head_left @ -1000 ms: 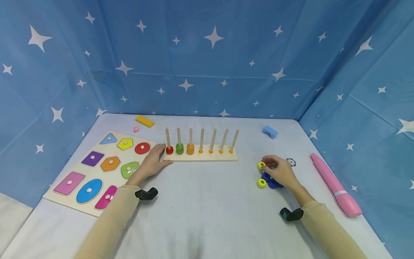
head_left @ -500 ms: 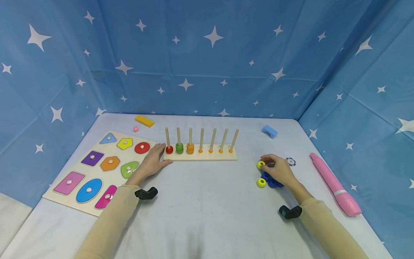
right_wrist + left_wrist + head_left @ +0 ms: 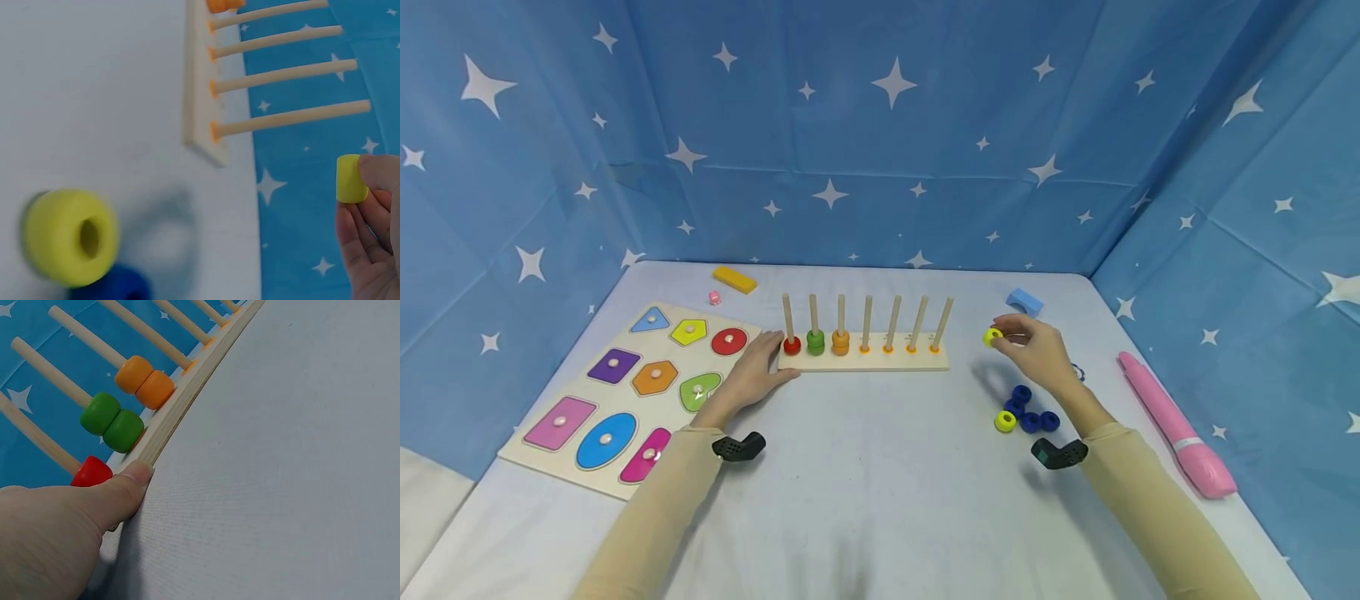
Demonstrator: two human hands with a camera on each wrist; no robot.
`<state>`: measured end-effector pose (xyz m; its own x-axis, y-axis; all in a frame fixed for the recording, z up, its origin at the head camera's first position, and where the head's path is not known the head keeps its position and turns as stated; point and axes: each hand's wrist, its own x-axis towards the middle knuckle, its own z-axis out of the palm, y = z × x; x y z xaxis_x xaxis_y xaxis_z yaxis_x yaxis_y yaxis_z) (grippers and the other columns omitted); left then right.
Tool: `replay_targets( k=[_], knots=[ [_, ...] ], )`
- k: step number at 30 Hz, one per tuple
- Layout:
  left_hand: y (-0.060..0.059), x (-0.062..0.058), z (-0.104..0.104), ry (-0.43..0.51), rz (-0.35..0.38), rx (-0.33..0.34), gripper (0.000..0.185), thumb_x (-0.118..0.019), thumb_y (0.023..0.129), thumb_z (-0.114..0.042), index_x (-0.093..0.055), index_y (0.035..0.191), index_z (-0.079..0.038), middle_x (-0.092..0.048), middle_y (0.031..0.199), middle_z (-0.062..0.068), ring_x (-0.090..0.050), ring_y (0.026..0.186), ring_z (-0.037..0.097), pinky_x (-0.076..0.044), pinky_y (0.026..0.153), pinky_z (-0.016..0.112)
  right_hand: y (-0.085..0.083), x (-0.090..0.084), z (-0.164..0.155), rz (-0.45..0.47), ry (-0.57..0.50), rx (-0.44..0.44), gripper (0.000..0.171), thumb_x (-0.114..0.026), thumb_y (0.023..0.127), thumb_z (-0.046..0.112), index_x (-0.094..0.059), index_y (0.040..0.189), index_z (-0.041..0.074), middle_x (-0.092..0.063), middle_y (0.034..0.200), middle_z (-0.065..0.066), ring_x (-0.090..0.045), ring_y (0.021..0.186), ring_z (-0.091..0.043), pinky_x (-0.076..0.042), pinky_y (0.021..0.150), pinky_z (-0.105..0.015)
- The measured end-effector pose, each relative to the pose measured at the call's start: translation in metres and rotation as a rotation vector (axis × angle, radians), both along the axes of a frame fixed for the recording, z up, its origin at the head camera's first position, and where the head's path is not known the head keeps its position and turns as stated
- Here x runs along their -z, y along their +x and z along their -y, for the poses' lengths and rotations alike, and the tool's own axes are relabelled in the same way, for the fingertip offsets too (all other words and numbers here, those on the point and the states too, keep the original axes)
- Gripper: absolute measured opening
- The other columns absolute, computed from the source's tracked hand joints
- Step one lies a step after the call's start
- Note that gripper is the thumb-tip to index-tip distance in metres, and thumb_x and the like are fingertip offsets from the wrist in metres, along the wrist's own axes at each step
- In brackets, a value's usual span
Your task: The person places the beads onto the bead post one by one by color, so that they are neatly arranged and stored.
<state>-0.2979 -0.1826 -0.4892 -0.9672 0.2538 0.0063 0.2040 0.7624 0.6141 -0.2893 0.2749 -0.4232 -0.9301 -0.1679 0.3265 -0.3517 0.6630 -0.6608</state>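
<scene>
Thumb and fingers of my right hand (image 3: 1037, 352) pinch a yellow bead (image 3: 352, 179), lifted above the table to the right of the wooden peg board (image 3: 901, 358). My left hand (image 3: 752, 377) grips the board's left end, its thumb on the front edge in the left wrist view; the other fingers are mostly hidden there. One red bead (image 3: 92, 471), two green beads (image 3: 112, 422) and two orange beads (image 3: 145, 382) sit on the first three pegs; the other pegs carry none. Below my right hand lie another yellow bead (image 3: 1005, 422) and several blue beads (image 3: 1031, 422).
A shape puzzle board (image 3: 643, 358) lies at the left, partly under the left forearm. Toward the back are a yellow block (image 3: 735, 279), a small pink piece (image 3: 714, 297) and a blue arch block (image 3: 1024, 302). A folded pink umbrella (image 3: 1176, 425) lies along the right edge.
My right hand has lifted the yellow bead from beside the blue beads and moved it up and slightly left, uncovering the blue beads. The left hand keeps its place.
</scene>
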Motion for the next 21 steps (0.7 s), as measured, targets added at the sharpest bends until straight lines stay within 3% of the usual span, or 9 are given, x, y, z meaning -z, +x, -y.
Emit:
replay_targets(
  k=[6, 11, 21],
  knots=[
    [-0.001, -0.001, 0.000, 0.002, 0.003, 0.000, 0.081, -0.070, 0.086, -0.032, -0.027, 0.147, 0.001, -0.025, 0.151, 0.021, -0.012, 0.141, 0.036, -0.016, 0.114, 0.052, -0.018, -0.031, 0.023, -0.101, -0.033, -0.028, 0.031, -0.068, 0.087, 0.013, -0.062, 0.116, 0.001, -0.065, 0.107, -0.013, -0.064, 0.097, -0.024, -0.053, 0.083, -0.023],
    [0.000, -0.002, 0.001, 0.004, 0.005, -0.002, 0.081, -0.070, 0.086, -0.032, -0.027, 0.147, 0.002, -0.025, 0.151, 0.022, -0.012, 0.141, 0.036, -0.016, 0.114, 0.051, -0.031, -0.052, 0.046, -0.106, -0.064, -0.067, 0.033, -0.068, 0.087, 0.012, -0.062, 0.117, 0.001, -0.065, 0.108, -0.012, -0.063, 0.098, -0.023, -0.053, 0.085, -0.026],
    [-0.001, 0.001, 0.002, 0.022, 0.002, -0.003, 0.082, -0.070, 0.086, -0.033, -0.027, 0.147, 0.002, -0.024, 0.151, 0.022, -0.012, 0.141, 0.037, -0.016, 0.114, 0.052, -0.049, -0.060, 0.100, -0.052, -0.106, -0.132, 0.032, -0.068, 0.087, 0.012, -0.062, 0.117, 0.003, -0.064, 0.109, -0.010, -0.062, 0.098, -0.021, -0.053, 0.087, -0.031]
  ],
)
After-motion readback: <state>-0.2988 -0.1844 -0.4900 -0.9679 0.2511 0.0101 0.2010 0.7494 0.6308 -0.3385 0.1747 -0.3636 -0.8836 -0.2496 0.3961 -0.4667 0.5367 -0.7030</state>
